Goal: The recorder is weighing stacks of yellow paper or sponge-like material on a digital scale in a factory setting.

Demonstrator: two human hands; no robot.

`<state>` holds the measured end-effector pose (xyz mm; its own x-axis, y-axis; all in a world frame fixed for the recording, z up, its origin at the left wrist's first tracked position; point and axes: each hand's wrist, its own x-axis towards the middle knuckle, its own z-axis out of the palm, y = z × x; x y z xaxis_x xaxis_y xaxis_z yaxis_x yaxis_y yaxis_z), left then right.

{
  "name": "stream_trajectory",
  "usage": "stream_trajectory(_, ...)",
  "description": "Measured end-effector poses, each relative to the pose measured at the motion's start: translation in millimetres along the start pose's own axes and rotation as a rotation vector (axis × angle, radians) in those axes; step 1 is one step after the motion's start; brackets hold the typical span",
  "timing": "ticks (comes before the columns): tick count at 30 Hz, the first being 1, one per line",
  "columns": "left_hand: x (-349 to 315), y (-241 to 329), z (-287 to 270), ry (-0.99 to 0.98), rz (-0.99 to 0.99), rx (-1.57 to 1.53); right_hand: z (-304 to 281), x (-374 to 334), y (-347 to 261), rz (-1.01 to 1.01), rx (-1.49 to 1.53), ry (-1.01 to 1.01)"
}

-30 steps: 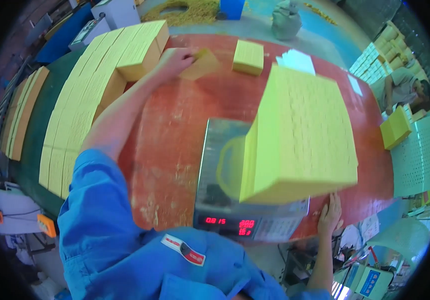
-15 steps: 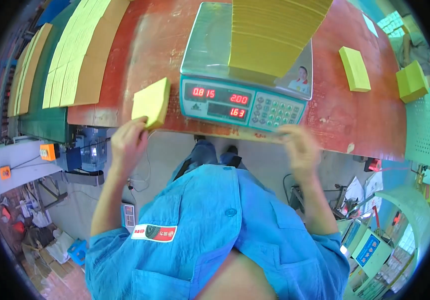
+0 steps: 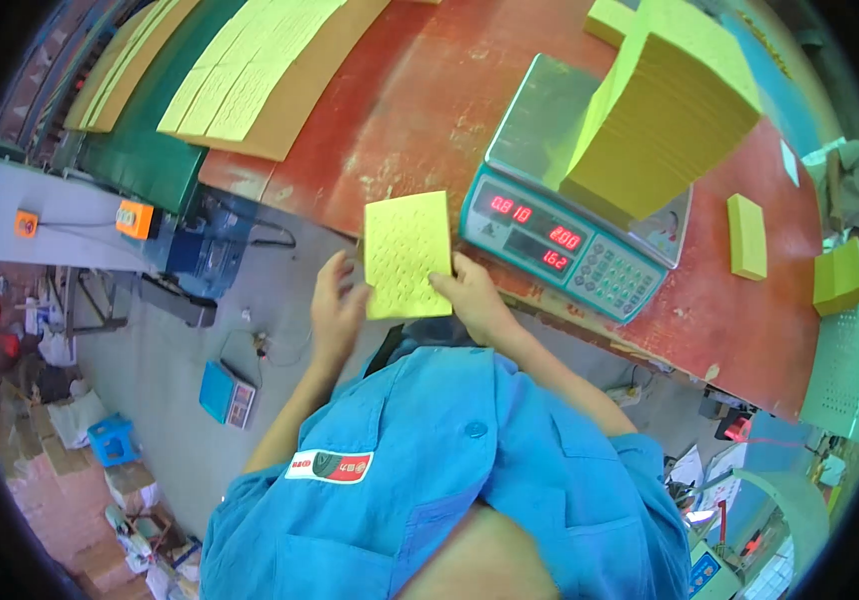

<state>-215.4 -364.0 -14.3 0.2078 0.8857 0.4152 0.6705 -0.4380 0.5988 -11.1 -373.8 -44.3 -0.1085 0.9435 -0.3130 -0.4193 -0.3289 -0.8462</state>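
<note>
My right hand (image 3: 478, 298) grips the right edge of a yellow block (image 3: 408, 250), its thumb on the dimpled top face and its fingers hidden beneath. The block is held over the table's front edge, left of the scale. At its left edge is my left hand (image 3: 338, 310), fingers parted and curled, its thumb close to the block's side; whether it touches is unclear. A teal digital scale (image 3: 560, 240) with a lit red display and a metal pan stands to the right. On the pan rests a tall yellow stack (image 3: 650, 120) of thin layers.
Rows of yellow blocks (image 3: 260, 75) stand at the far left by a green surface (image 3: 145, 165). On the red table (image 3: 390, 110), a small yellow block (image 3: 747, 237) lies right of the scale, with another block (image 3: 840, 277) at the right edge. A small device (image 3: 227, 395) sits on the floor.
My right hand has left the scale's front and taken hold of the yellow block. The block has come off the table toward me, and my left hand's hold has loosened. The view has turned.
</note>
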Motion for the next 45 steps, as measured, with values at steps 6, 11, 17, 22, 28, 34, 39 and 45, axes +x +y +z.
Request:
stream_trajectory(6,66.8,14.8,-14.2,-0.386,-0.786,-1.095,6.0,-25.4,-85.1,-0.287,-0.231,-0.036)
stream_trajectory(11,200.4,125.1,-27.0,-0.423,-0.342,-1.154,-2.5,-73.2,-240.8,-0.475,-0.345,0.164)
stream_trajectory(17,348.2,225.6,27.4,-0.566,-0.04,-1.129,-66.0,-55.5,-377.9,-0.814,-0.562,0.506)
stream_trajectory(22,368.0,231.9,73.5,-0.694,-0.242,-0.971,-108.9,-40.5,-382.2,-0.666,-0.609,0.609)
stream_trajectory(28,364.6,232.3,81.3,-0.694,-0.231,-0.941,-111.5,-39.9,-370.6,-0.654,-0.647,0.708)
stream_trajectory(34,367.3,231.0,90.1,-0.669,-0.252,-0.952,-117.4,-33.9,-362.3,-0.699,-0.676,0.742)
stream_trajectory(39,363.2,232.1,94.2,-0.647,-0.255,-0.976,-131.7,-25.6,-359.5,-0.772,-0.861,0.828)
stream_trajectory(45,341.3,234.7,98.1,-0.479,-0.03,-0.685,-130.7,-24.5,-347.8,-0.818,-0.989,0.928)
